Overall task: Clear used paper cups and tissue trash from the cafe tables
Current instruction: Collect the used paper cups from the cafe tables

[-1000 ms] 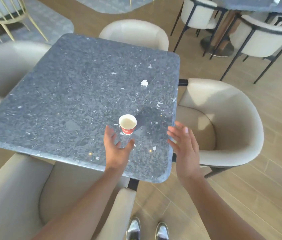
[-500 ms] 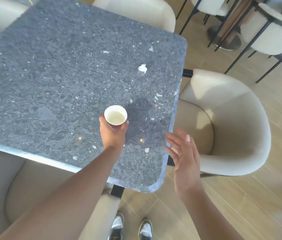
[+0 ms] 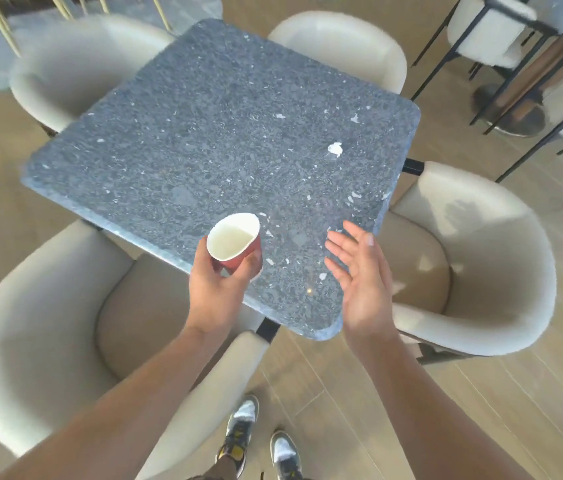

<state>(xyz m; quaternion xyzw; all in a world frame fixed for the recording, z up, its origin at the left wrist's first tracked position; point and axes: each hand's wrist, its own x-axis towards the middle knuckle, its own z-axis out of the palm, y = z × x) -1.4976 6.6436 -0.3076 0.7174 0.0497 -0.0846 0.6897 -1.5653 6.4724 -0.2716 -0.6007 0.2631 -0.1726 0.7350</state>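
Seemingly empty cup [image 3: 233,239] in left hand [image 3: 216,289]

My arms [image 3: 127,400] were bare down to my left hand [image 3: 214,292] and right hand [image 3: 363,282], and I wore grey-and-white sneakers [image 3: 238,436] with yellow accents, white socks [image 3: 247,408] and brownish trousers [image 3: 223,464].

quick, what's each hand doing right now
Left hand: closed around the red paper cup with a white inside, lifted off the table.
Right hand: open, fingers spread, holding nothing.
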